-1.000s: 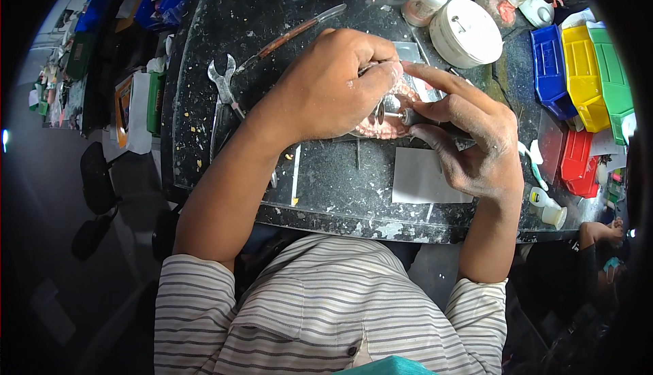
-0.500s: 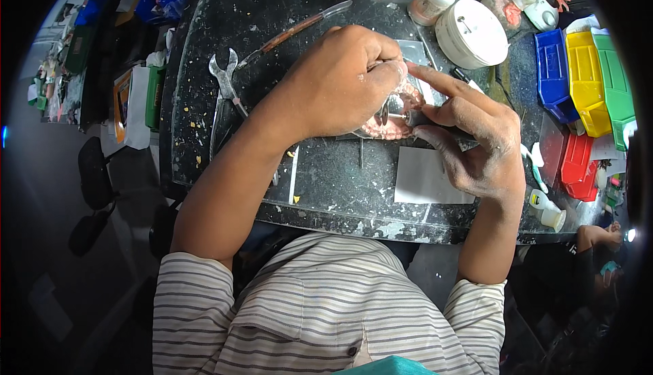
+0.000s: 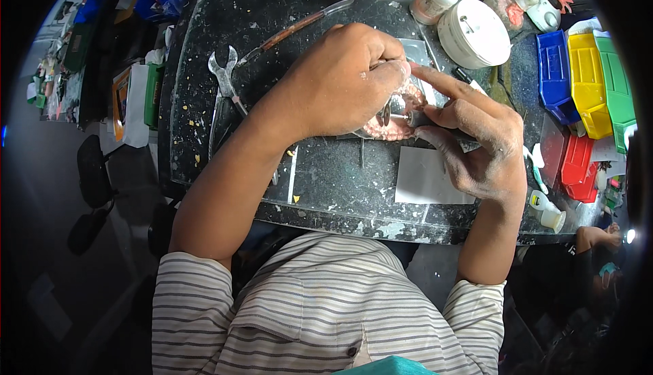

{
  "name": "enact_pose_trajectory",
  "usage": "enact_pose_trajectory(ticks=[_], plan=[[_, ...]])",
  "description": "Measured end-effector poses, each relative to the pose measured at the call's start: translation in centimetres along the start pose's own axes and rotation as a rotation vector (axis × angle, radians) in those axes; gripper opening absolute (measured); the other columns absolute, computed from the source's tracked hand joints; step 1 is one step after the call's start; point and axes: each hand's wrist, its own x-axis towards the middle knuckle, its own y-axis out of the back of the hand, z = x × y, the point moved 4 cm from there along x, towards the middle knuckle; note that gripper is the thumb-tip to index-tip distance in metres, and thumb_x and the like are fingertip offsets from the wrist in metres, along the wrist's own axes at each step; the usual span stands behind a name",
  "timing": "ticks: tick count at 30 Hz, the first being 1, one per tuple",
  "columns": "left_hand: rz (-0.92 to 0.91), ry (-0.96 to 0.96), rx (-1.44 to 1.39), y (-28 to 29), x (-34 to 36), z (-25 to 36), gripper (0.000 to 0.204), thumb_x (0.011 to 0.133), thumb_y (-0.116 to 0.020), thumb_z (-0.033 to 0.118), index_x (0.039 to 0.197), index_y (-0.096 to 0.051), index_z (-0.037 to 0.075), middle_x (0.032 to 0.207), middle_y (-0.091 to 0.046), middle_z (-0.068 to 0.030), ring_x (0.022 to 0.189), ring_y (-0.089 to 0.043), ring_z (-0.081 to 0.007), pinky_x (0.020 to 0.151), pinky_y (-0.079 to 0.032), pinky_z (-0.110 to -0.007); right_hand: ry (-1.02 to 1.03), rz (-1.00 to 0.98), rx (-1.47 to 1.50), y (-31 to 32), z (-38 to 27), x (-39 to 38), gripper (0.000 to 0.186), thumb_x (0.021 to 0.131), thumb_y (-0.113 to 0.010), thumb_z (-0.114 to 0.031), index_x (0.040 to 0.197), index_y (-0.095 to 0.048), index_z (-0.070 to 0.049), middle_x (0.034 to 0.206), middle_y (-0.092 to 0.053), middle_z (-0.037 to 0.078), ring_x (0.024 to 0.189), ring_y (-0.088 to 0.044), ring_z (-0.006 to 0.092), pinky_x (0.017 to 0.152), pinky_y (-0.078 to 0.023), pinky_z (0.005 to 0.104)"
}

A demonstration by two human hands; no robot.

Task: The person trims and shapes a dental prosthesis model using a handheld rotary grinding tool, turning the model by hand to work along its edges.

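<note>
My left hand [image 3: 350, 79] is closed in a pinch above the bench, its back toward me. Whatever its fingers hold is hidden behind them; a small dark, shiny piece [image 3: 386, 112] shows just below. My right hand [image 3: 479, 133] grips a dark rotary handpiece [image 3: 417, 118] like a pen. From its tip a thin metal bit [image 3: 400, 116] points left, toward the shiny piece. The right index fingertip meets the left fingers. Beneath both hands lie pink, horseshoe-shaped dental pieces [image 3: 389, 131], partly covered by my left hand.
A wrench [image 3: 224, 74] and a wooden-handled knife [image 3: 289, 29] lie left on the black bench [image 3: 326, 177]. A white card [image 3: 425, 177] lies near the front. Beyond my right hand stand a white tub [image 3: 474, 35], a bottle [image 3: 435, 1] and coloured bins [image 3: 588, 89].
Almost nothing differs. Both hands keep their grip and place, and the view has shifted very slightly.
</note>
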Motion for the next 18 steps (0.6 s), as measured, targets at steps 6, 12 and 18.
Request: enact_pose_trajectory(ticks=[6,12,18], plan=[[-0.015,0.002,-0.020,-0.07,0.04,-0.28,0.030,0.104,-0.060,0.018,0.085,-0.070,-0.002,0.066,-0.053,0.0034,0.061,-0.044,-0.0043,0.055,-0.035,-0.027,0.007,0.005,-0.003,-0.07,0.05,-0.03,0.029,0.071,-0.085,0.011,0.076,-0.057,0.004,0.125,-0.074,0.029,0.083,-0.079,0.0258,0.071,-0.062,0.0312],[-0.017,0.007,-0.020,-0.12,0.12,-0.50,0.032,0.103,-0.060,0.017,0.079,-0.066,-0.003,0.067,-0.053,0.0021,0.063,-0.045,-0.0055,0.057,-0.037,-0.028,-0.023,0.021,-0.008,-0.20,0.06,-0.07,0.030,0.071,-0.086,0.010,0.075,-0.057,0.004,0.126,-0.074,0.028,0.073,-0.074,0.0228,0.068,-0.060,0.0298],[-0.018,-0.016,-0.011,0.05,0.05,-0.37,0.034,0.103,-0.060,0.018,0.075,-0.062,-0.001,0.066,-0.051,0.0022,0.063,-0.044,-0.0060,0.057,-0.037,-0.029,-0.026,0.019,-0.024,-0.29,-0.01,-0.09,0.029,0.071,-0.086,0.009,0.076,-0.058,0.004,0.126,-0.075,0.025,0.076,-0.075,0.0225,0.070,-0.060,0.0299]])
